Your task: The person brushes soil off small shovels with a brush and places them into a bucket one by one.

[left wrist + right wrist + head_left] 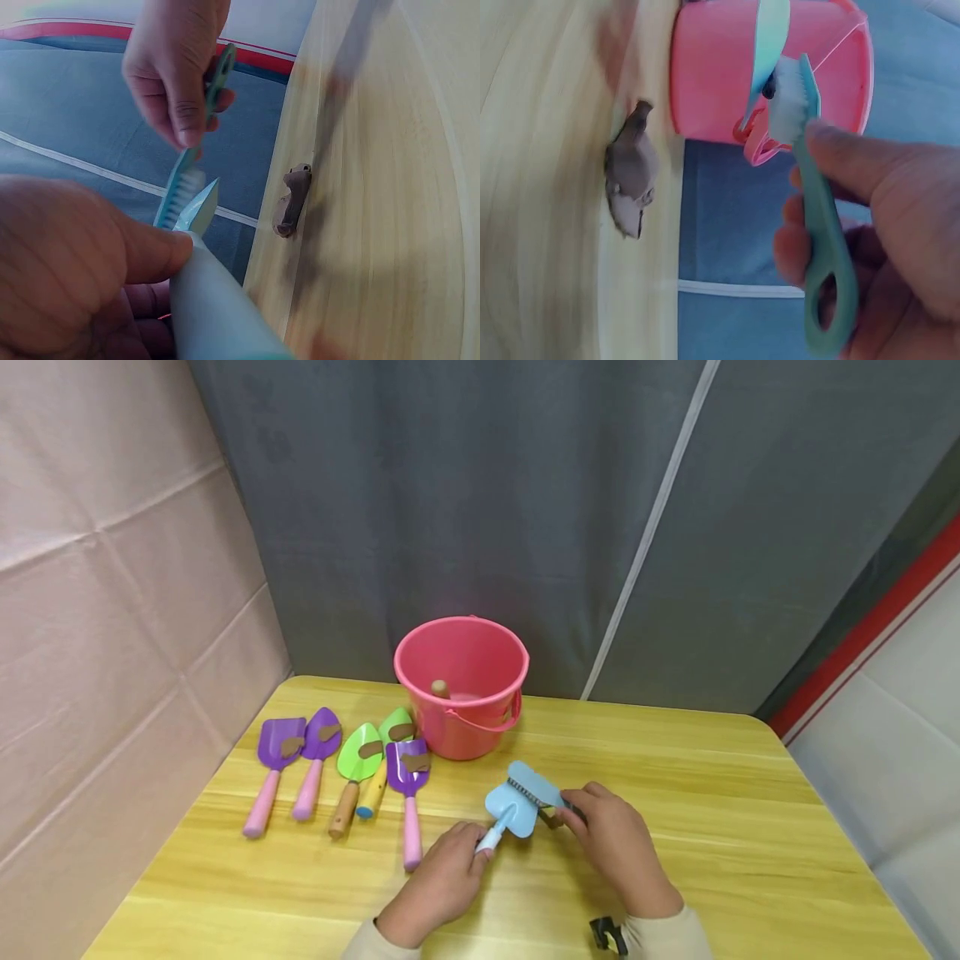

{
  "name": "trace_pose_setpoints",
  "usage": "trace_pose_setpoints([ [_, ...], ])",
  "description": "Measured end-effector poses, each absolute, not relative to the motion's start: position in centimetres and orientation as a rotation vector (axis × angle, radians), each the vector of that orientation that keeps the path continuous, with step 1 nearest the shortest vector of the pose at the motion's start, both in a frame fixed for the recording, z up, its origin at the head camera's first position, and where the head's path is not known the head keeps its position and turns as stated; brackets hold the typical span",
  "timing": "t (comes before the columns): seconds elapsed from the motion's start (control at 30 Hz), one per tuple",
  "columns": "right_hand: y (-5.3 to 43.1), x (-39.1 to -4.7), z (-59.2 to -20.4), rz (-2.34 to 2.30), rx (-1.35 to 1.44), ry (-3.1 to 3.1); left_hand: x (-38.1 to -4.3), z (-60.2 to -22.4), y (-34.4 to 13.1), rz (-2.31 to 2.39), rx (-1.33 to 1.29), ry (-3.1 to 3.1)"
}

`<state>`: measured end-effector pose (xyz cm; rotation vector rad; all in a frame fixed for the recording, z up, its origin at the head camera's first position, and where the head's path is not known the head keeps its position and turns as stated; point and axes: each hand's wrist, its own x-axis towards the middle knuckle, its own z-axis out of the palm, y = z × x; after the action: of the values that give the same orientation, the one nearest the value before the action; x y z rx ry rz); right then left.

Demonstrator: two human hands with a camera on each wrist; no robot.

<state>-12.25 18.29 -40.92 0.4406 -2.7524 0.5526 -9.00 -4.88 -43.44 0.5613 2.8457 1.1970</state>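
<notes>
My left hand (442, 877) grips the white handle (217, 300) of a small garden trowel with a light blue blade (501, 800). A light blue brush (534, 781) with pale bristles is held in my right hand (618, 843), thumb along its neck; its holed handle end (831, 300) shows in the right wrist view. The bristles lie against the trowel's blade, overlapping it from the head camera. Below them on the table rests a crumpled brown piece (294, 199), dark and irregular, also visible in the right wrist view.
Behind the hands stands a pink bucket (457, 735) with a wooden handle end (440, 689) inside. Several trowels, such as a purple one (412, 827) and a green one (358, 752), lie to the left, brown patches on their blades. A grey curtain (487, 510) hangs behind the table.
</notes>
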Motion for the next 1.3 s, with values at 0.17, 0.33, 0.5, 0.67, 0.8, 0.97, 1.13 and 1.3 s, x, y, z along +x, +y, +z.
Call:
trace_pose_setpoints([
  [0.17, 18.8, -12.3, -40.9, 0.490, 0.293, -2.745, -8.9, -43.4, -4.9, 1.186, 0.570, 2.856],
  [0.33, 18.6, -12.3, -40.7, 0.510, 0.320, -2.699, -9.1, -43.4, -5.0, 1.195, 0.560, 2.846],
  [0.5, 18.0, -12.3, -40.6, 0.583, 0.592, -2.703, -9.1, -43.3, -5.0, 1.198, 0.552, 2.838],
  [0.67, 18.1, -12.4, -41.2, 0.545, 0.477, -2.730, -9.2, -43.2, -5.0, 1.215, 0.528, 2.815],
  [0.8, 18.3, -12.5, -41.5, 0.491, 0.335, -2.739, -9.0, -43.3, -5.0, 1.230, 0.508, 2.795],
  [0.97, 17.9, -12.2, -41.2, 0.525, 0.566, -2.673, -9.0, -43.4, -5.1, 1.225, 0.496, 2.788],
  [1.13, 17.6, -12.0, -41.1, 0.529, 0.672, -2.693, -9.0, -43.4, -5.1, 1.211, 0.494, 2.789],
  [1.3, 18.1, -12.2, -41.4, 0.508, 0.403, -2.730, -9.0, -43.3, -5.2, 1.214, 0.497, 2.790],
])
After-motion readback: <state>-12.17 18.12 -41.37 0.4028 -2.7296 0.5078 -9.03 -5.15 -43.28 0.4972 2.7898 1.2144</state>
